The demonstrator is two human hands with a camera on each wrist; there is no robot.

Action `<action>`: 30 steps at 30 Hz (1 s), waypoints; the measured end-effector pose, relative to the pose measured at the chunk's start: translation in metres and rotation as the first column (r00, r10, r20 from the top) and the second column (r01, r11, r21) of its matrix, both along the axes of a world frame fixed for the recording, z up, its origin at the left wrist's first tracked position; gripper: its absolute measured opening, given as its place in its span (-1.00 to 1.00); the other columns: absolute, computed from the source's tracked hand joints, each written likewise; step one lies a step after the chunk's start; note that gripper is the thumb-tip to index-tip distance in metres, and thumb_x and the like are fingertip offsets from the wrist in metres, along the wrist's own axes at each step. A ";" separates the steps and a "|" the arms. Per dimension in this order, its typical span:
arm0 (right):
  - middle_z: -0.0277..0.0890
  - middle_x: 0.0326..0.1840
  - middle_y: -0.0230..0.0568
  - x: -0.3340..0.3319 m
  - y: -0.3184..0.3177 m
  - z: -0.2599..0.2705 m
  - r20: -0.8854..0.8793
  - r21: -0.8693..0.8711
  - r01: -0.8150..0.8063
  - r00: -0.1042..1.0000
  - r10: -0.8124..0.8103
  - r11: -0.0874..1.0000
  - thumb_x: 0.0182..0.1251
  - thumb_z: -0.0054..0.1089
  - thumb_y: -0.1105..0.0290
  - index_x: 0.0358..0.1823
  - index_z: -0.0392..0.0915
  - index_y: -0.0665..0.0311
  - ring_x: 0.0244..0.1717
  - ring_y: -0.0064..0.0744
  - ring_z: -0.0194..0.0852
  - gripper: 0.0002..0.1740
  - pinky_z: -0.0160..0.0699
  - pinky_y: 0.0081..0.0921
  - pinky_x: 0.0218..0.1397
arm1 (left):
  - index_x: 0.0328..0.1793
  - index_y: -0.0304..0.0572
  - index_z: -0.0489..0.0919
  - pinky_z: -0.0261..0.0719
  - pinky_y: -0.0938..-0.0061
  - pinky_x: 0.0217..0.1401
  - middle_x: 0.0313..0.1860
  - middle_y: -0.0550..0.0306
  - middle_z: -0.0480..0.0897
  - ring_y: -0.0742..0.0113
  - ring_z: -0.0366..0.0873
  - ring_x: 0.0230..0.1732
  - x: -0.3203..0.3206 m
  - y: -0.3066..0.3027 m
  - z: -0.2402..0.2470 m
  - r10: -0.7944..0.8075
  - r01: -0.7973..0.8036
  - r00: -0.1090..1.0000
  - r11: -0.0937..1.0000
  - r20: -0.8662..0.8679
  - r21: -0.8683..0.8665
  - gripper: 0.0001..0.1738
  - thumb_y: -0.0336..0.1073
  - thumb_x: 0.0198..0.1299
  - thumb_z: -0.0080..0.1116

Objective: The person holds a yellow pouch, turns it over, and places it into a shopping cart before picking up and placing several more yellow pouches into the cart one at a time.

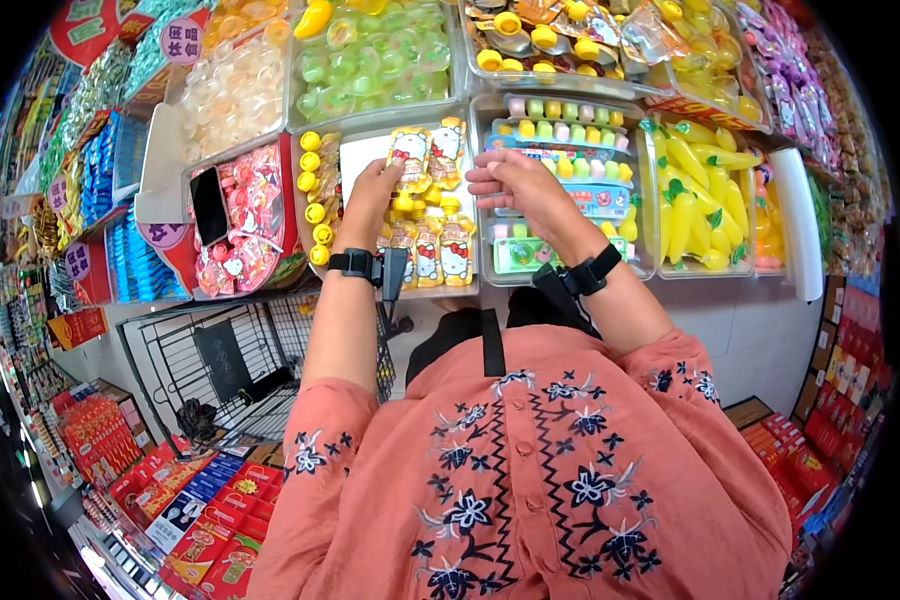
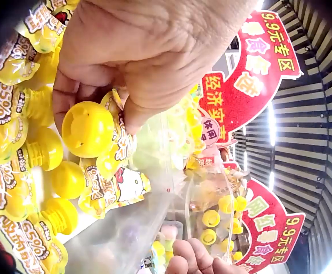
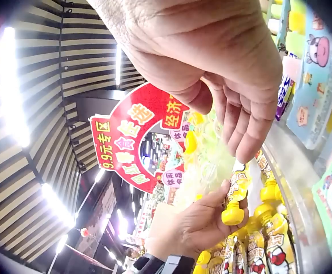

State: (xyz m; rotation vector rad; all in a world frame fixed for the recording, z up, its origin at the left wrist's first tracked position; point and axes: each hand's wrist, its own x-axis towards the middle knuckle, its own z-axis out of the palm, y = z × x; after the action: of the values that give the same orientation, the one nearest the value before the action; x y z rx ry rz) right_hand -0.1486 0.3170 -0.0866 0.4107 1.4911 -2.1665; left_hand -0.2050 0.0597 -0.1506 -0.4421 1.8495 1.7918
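My left hand (image 1: 374,194) pinches a yellow-capped spouted pouch (image 1: 408,158) with a cartoon cat printed on it, over a bin of similar pouches. In the left wrist view, its round yellow cap (image 2: 87,129) shows below the thumb and fingers. Another such pouch (image 1: 448,150) lies just right of the held one. To the right, my right hand (image 1: 518,184) hovers over the bin's edge with fingers loosely extended and holding nothing. Below both hands, several more pouches (image 1: 427,250) stand in a row with caps toward the back.
Right of the pouches, a bin holds packs of pastel sweets (image 1: 580,168); banana-shaped packs (image 1: 705,190) lie beyond. A phone (image 1: 209,205) rests on pink packets (image 1: 250,215) at left. A shopping cart (image 1: 260,350) stands by the display. Green jelly cups (image 1: 370,70) fill a rear bin.
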 end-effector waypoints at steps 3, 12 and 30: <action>0.58 0.14 -0.04 0.001 0.000 0.002 0.000 0.005 -0.003 1.000 0.003 1.000 0.55 -0.04 0.27 0.24 0.44 0.40 0.07 -0.32 0.62 -0.59 0.65 -0.39 0.10 | 0.31 -0.27 0.52 0.52 0.55 -0.09 -0.03 0.19 0.67 0.47 0.59 -0.09 -0.005 -0.002 -0.005 -0.041 0.040 0.999 0.998 -0.014 -0.055 -0.50 -0.07 0.41 0.17; 0.59 0.11 -0.04 0.006 -0.001 0.002 0.016 0.014 -0.036 0.999 0.035 0.999 0.60 -0.08 0.29 0.23 0.42 0.38 0.07 -0.31 0.64 -0.64 0.69 -0.40 0.10 | 0.35 -0.23 0.51 0.50 0.54 -0.09 -0.01 0.19 0.67 0.47 0.58 -0.08 -0.017 -0.005 -0.013 -0.114 0.109 0.993 0.983 -0.025 -0.148 -0.50 -0.09 0.41 0.17; 0.61 0.05 -0.08 0.009 -0.008 0.004 0.022 0.022 -0.079 0.997 0.079 0.997 0.59 -0.07 0.28 0.15 0.46 0.37 0.02 -0.36 0.64 -0.67 0.68 -0.42 0.04 | 0.15 -0.48 0.57 0.53 0.44 -0.09 -0.14 0.09 0.68 0.37 0.57 -0.18 -0.016 -0.006 -0.030 -0.017 0.008 0.995 0.996 -0.100 -0.088 -0.55 -0.18 0.36 0.17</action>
State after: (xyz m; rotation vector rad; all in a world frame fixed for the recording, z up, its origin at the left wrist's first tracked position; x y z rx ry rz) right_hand -0.1400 0.3087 -0.0822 0.3747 1.4965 -2.0795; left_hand -0.2206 0.0537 -0.1808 -0.3773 2.0011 1.7596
